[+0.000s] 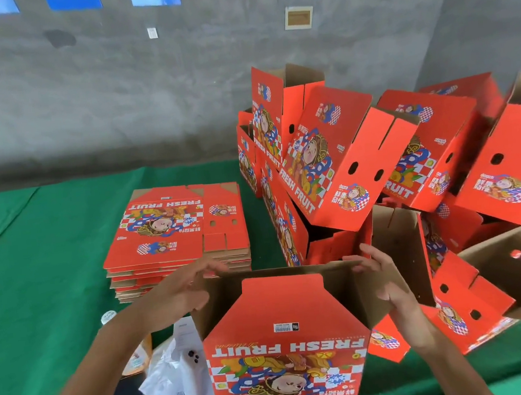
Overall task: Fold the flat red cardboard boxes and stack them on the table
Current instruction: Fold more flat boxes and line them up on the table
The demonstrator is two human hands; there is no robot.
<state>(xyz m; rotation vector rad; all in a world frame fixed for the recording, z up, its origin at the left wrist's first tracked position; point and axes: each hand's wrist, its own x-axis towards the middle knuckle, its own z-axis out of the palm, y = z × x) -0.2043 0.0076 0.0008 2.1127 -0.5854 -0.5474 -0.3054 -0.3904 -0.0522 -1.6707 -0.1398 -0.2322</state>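
Note:
A red "FRESH FRUIT" box [285, 346] stands partly opened in front of me, its printed face toward me and its brown inside showing. My left hand [185, 285] grips the box's upper left edge. My right hand [383, 278] holds the upper right flap, fingers curled over its edge. A stack of flat red boxes [173, 227] lies on the green table [38, 264] behind my left hand. Several folded red boxes [344, 158] are piled up at the right.
White paper sheets and a plastic bag [180, 371] lie at the lower left of the held box, beside an orange-and-white packet [137, 356] and a white bottle cap [108, 316]. A grey concrete wall [118, 99] rises behind the table.

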